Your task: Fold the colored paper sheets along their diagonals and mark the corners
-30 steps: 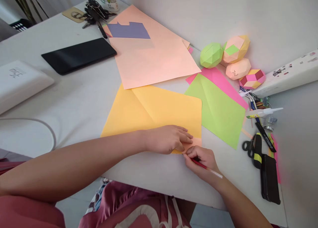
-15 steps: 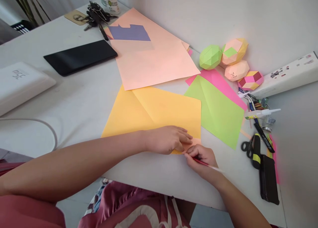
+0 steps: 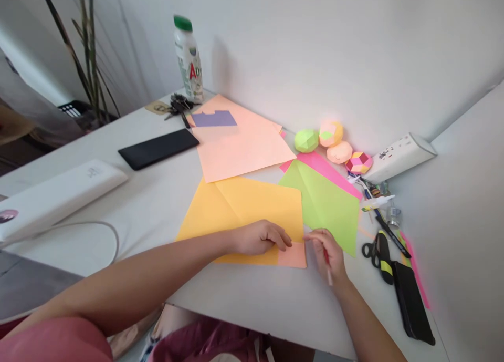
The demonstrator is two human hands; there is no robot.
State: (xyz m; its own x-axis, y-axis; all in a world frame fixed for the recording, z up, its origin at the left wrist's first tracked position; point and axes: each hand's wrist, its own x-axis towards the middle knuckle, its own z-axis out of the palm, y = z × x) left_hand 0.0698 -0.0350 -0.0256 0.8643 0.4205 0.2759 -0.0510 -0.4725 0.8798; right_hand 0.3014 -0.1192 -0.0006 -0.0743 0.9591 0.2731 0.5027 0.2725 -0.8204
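My left hand [image 3: 260, 237] rests palm down on an orange sheet of paper [image 3: 244, 207], its fingers curled and pressing near the sheet's lower right corner. A small peach paper piece [image 3: 293, 256] lies on that corner, just below the fingertips. My right hand [image 3: 328, 254] is to the right of the peach piece, fingers closed round a thin red and white pen [image 3: 327, 265] that points toward me. A green sheet [image 3: 326, 204] lies just beyond the right hand.
Peach sheets [image 3: 240, 146] with a purple cut-out [image 3: 214, 119], a pink sheet and several folded paper balls [image 3: 307, 140] sit by the wall. Scissors [image 3: 380, 257], a black case [image 3: 413, 304], a glue bottle [image 3: 378, 203], a power strip [image 3: 401, 154], a phone [image 3: 159, 148], keys and a bottle [image 3: 189, 60] are around.
The view has tilted up and pulled back. My right hand has moved off the peach piece's lower edge to its right side, with the pen now turned down toward me. The left hand stays put.
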